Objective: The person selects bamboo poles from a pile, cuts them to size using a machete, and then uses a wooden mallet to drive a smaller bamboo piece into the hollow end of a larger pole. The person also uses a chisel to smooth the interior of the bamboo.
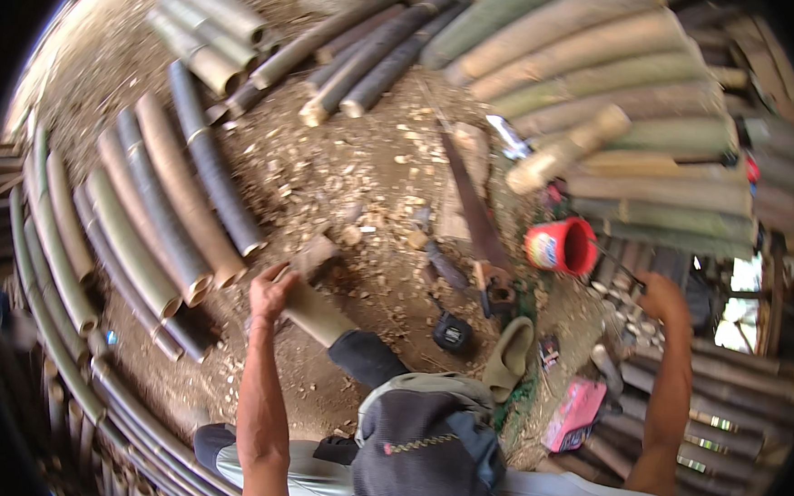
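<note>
My left hand (271,293) reaches forward and closes around the toe end of an olive rubber boot (320,314) on my outstretched leg. A brown wood block (315,254) lies just beyond the fingers. My right hand (662,296) is stretched out to the right over a stack of bamboo poles (725,377). It pinches a thin dark rod (619,266) that points toward a red plastic cup (561,246) lying on its side. Wood chips cover the dirt ground (347,172) between the two hands.
A hand saw (472,207) lies on the chips ahead, with a black tape measure (453,331) and an olive sandal (509,355) nearer me. A pink box (575,413) sits by my right arm. Cut bamboo poles (173,198) ring the spot on the left, far side and right.
</note>
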The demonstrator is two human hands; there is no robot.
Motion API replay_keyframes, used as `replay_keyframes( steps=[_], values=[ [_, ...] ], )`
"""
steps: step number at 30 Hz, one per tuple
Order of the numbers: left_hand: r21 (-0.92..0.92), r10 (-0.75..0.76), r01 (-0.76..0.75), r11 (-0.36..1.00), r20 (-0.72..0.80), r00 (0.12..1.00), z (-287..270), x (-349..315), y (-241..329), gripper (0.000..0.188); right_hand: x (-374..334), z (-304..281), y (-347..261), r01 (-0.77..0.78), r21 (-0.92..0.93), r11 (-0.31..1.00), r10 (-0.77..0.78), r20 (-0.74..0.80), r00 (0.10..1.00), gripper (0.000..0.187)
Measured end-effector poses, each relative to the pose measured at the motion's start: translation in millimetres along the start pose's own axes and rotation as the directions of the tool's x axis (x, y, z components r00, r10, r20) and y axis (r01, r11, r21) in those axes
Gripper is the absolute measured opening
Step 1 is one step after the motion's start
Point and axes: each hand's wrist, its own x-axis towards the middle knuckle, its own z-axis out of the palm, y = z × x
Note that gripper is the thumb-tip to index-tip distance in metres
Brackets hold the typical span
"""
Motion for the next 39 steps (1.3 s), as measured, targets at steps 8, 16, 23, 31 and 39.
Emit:
replay_keyframes(
  steps=[8,16,23,31,39],
  values=[
    [0.147,0.014,-0.008,0.989,-0.042,0.999,6,-7,11,0.055,79,154,-19,-0.056,0.064,0.996,0.053,0.059,0.997,0.058],
    [-0.102,-0.040,-0.004,0.995,-0.430,0.902,4,-81,-42,0.067,-23,131,-53,-0.237,0.437,0.868,0.305,-0.091,0.948,0.068],
    [-0.641,-0.351,0.232,0.732,-0.062,0.934,83,-113,-6,0.074,-42,179,-248,0.495,0.732,0.468,-0.006,-0.558,0.830,0.081],
    [-0.771,-0.289,0.157,0.617,-0.037,0.957,96,-100,-16,0.075,53,191,-401,0.633,0.564,0.531,-0.357,-0.529,0.770,0.084],
    [-0.799,-0.293,0.121,0.589,-0.072,0.954,90,-104,-19,0.078,270,2,-143,-0.034,-0.792,0.610,-0.527,-0.438,0.729,0.046]
  ],
)
